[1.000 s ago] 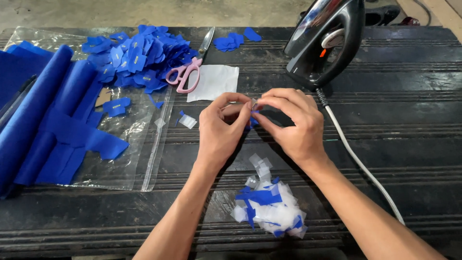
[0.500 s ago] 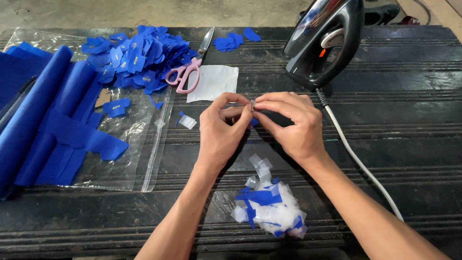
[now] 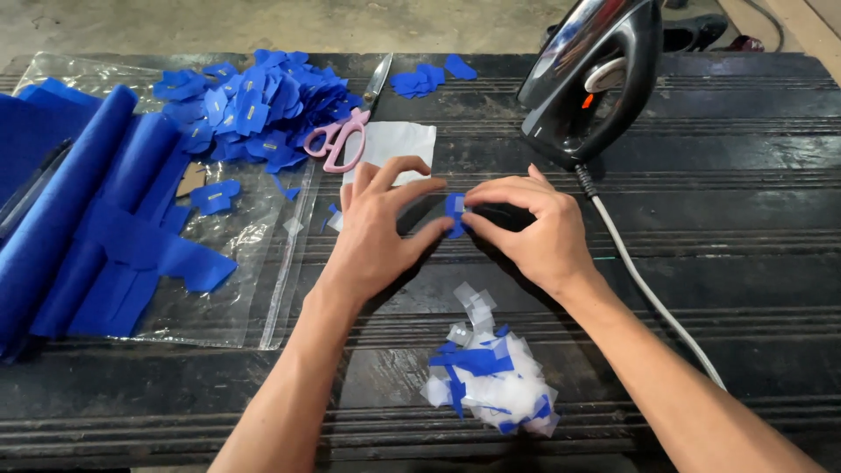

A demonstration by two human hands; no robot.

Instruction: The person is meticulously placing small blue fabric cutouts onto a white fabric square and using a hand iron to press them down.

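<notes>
Dark bench (image 3: 745, 219): both hands, left hand (image 3: 377, 232) and right hand (image 3: 530, 232), pinch blue piece (image 3: 455, 213)

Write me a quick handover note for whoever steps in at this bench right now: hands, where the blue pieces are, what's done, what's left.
Left hand and right hand: both pinch one small blue piece between their fingertips, just above the dark table.
Done, by the look of it: a heap of cut blue shapes on the clear plastic sheet, a few more by the iron.
Scrap pile of white and blue bits lies in front of the wrists.
Left: rolled blue fabric at far left looks uncut. Pink-handled scissors and a white sheet are within reach.
</notes>
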